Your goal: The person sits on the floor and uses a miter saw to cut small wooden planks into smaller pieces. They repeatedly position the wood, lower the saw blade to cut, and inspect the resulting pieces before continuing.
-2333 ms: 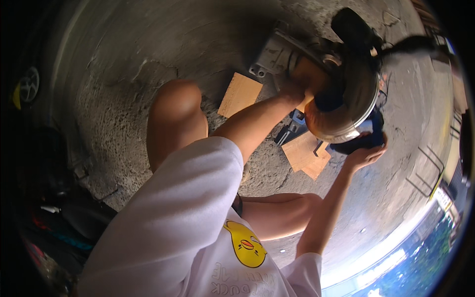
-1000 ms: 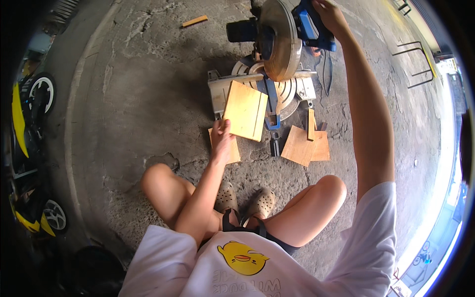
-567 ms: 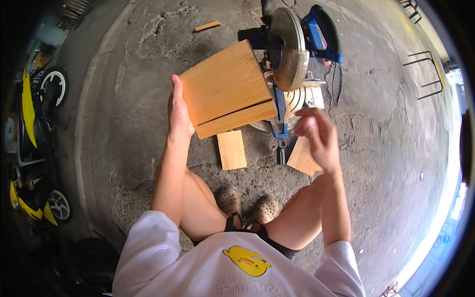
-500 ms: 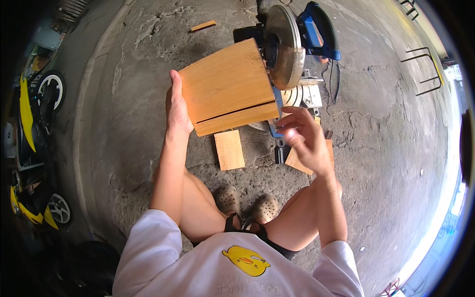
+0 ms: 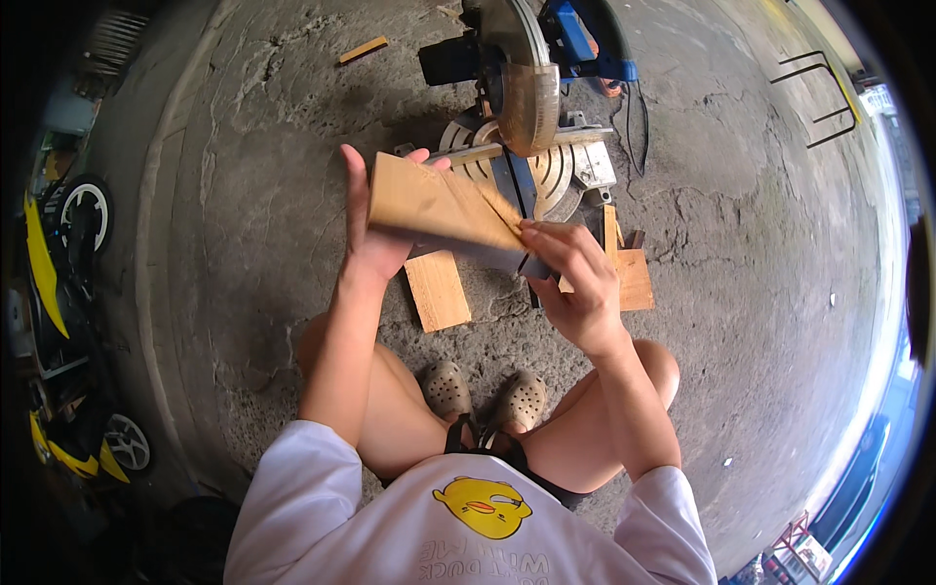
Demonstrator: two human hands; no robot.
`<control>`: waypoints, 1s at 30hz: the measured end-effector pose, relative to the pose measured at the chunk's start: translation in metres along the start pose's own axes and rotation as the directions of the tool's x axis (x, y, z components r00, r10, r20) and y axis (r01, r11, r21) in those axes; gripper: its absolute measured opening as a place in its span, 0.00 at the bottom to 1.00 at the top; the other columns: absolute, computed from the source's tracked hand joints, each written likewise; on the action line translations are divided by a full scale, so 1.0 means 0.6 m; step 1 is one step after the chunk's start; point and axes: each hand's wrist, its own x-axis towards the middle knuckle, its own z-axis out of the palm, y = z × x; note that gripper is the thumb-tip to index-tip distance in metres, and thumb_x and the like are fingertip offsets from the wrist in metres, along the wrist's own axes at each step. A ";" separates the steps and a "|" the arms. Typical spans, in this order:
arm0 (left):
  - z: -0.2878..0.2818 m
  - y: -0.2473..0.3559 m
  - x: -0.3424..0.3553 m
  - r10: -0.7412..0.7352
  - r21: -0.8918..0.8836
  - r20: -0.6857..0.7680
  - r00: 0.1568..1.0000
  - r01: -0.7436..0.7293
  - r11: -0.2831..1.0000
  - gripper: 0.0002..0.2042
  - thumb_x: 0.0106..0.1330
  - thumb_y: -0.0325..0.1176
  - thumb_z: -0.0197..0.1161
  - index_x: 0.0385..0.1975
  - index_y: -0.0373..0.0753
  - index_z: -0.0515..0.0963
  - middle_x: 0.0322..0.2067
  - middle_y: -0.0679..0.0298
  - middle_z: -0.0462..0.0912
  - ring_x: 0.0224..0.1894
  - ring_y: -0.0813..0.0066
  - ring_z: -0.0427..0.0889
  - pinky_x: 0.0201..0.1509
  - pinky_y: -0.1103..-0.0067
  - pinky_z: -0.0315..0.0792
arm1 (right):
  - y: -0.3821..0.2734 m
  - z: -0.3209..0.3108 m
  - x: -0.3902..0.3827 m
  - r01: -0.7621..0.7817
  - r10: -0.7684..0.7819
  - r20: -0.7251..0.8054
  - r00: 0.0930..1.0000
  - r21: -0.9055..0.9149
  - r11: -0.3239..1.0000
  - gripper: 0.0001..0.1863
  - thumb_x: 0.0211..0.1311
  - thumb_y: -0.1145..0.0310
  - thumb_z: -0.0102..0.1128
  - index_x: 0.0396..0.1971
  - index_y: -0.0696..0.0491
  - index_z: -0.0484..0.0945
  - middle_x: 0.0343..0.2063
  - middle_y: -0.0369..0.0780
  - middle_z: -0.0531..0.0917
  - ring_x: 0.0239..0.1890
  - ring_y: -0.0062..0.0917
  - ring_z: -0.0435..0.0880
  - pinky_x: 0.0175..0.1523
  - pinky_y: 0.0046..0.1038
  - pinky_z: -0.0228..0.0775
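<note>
A tilted wooden board point(image 5: 429, 205), blurred by motion, is held up between my hands over the concrete floor. My left hand point(image 5: 378, 252) supports its left end, thumb standing up along the side and some fingertips showing behind the far edge. At the right end, my right hand point(image 5: 583, 288) pinches the board between thumb and fingers. Just beyond the board stands a blue and black miter saw point(image 5: 526, 107) with its round blade under a guard. A small wooden block point(image 5: 439, 292) lies on the floor below my left hand.
Right of my right hand lie another wood piece point(image 5: 636, 281) and a narrow wood strip point(image 5: 609, 229). One more strip point(image 5: 363, 51) rests at the far left of the saw. A black cord point(image 5: 641, 136) hangs from the saw. Yellow-and-black motorbikes point(image 5: 44, 258) line the left side.
The board has tipped from showing its broad face to a narrower, slanted view. My right hand has moved from beside its right end to gripping it.
</note>
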 end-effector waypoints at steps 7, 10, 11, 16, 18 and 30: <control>-0.006 0.013 -0.036 -0.002 0.115 0.100 0.995 -0.010 0.993 0.26 0.68 0.50 0.53 0.55 0.33 0.69 0.48 0.56 0.78 0.50 0.67 0.79 0.52 0.69 0.74 | 0.001 0.009 -0.024 0.254 -0.269 -0.040 0.962 -0.216 0.943 0.17 0.51 0.77 0.63 0.43 0.51 0.78 0.47 0.44 0.80 0.49 0.36 0.81 0.47 0.31 0.78; -0.017 0.009 -0.039 0.107 0.098 0.070 0.992 -0.113 0.989 0.24 0.67 0.46 0.55 0.56 0.33 0.69 0.49 0.55 0.78 0.50 0.64 0.79 0.53 0.68 0.74 | -0.001 0.008 -0.032 -0.012 0.002 -0.105 0.994 -0.101 0.995 0.17 0.57 0.82 0.58 0.47 0.55 0.75 0.47 0.45 0.79 0.48 0.35 0.82 0.48 0.29 0.78; -0.017 0.008 -0.041 0.129 0.093 0.073 0.989 -0.136 0.986 0.24 0.67 0.45 0.56 0.56 0.33 0.69 0.49 0.54 0.78 0.50 0.64 0.79 0.53 0.68 0.73 | 0.006 0.011 -0.037 -0.094 0.100 -0.112 0.989 0.057 0.994 0.16 0.59 0.83 0.56 0.48 0.56 0.74 0.47 0.45 0.79 0.48 0.35 0.82 0.48 0.29 0.77; -0.028 0.008 -0.050 0.174 0.126 0.066 0.982 -0.182 0.975 0.25 0.66 0.44 0.57 0.56 0.32 0.68 0.50 0.53 0.77 0.51 0.63 0.78 0.55 0.67 0.72 | 0.013 0.013 -0.048 -0.496 0.453 0.239 0.859 0.607 0.621 0.16 0.68 0.73 0.54 0.53 0.60 0.69 0.46 0.44 0.78 0.48 0.24 0.78 0.52 0.26 0.71; -0.030 0.007 -0.052 0.164 0.142 0.090 0.982 -0.175 0.974 0.25 0.66 0.44 0.57 0.56 0.31 0.68 0.50 0.53 0.77 0.52 0.62 0.78 0.55 0.67 0.72 | 0.006 0.022 -0.049 -0.514 0.412 0.325 0.851 0.676 0.528 0.20 0.69 0.66 0.56 0.55 0.60 0.66 0.44 0.42 0.78 0.47 0.19 0.76 0.52 0.25 0.69; -0.030 -0.012 -0.045 0.142 0.160 0.108 0.984 -0.158 0.974 0.25 0.65 0.42 0.58 0.57 0.32 0.68 0.51 0.54 0.77 0.53 0.64 0.77 0.57 0.68 0.71 | 0.015 0.044 -0.063 -0.616 0.478 0.414 0.775 0.666 0.421 0.18 0.69 0.66 0.56 0.52 0.59 0.66 0.38 0.37 0.78 0.40 0.15 0.75 0.45 0.20 0.69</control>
